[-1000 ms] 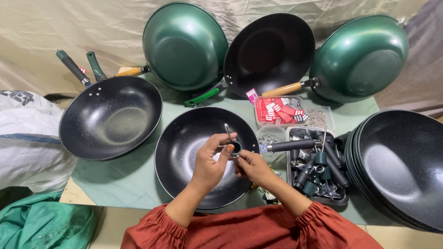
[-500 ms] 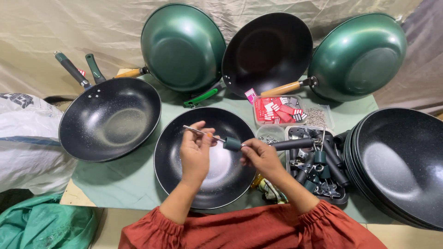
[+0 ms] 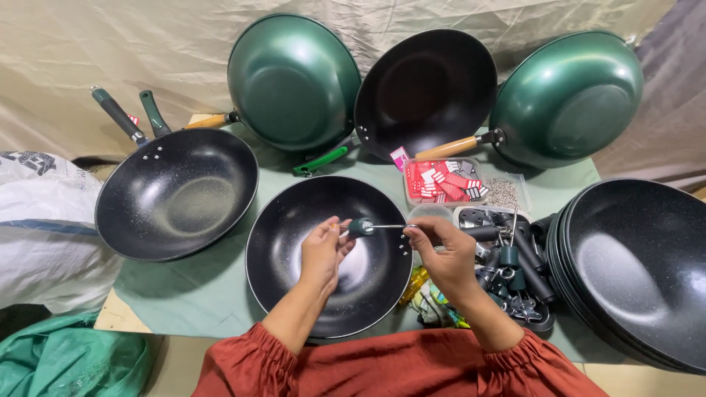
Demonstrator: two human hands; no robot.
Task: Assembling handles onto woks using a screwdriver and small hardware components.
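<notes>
Over the black wok point(image 3: 294, 250), the left hand point(image 3: 321, 254) pinches a small dark-green end cap point(image 3: 360, 226) at its fingertips; the right hand point(image 3: 443, 250), just beside, grips a thin metal rod point(image 3: 388, 226) entering that cap. Beyond lies a green tablecloth point(image 3: 220, 287), then propped woks point(image 3: 294, 81) against beige fabric.

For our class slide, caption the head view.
Left hand and right hand hold a small dark-green knob on a thin metal rod above a handleless black wok.

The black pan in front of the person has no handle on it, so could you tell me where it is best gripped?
Probably the bare left rim of the black pan, from the left: it has no handle, and both hands, left hand and right hand, hover over its right half.
</notes>
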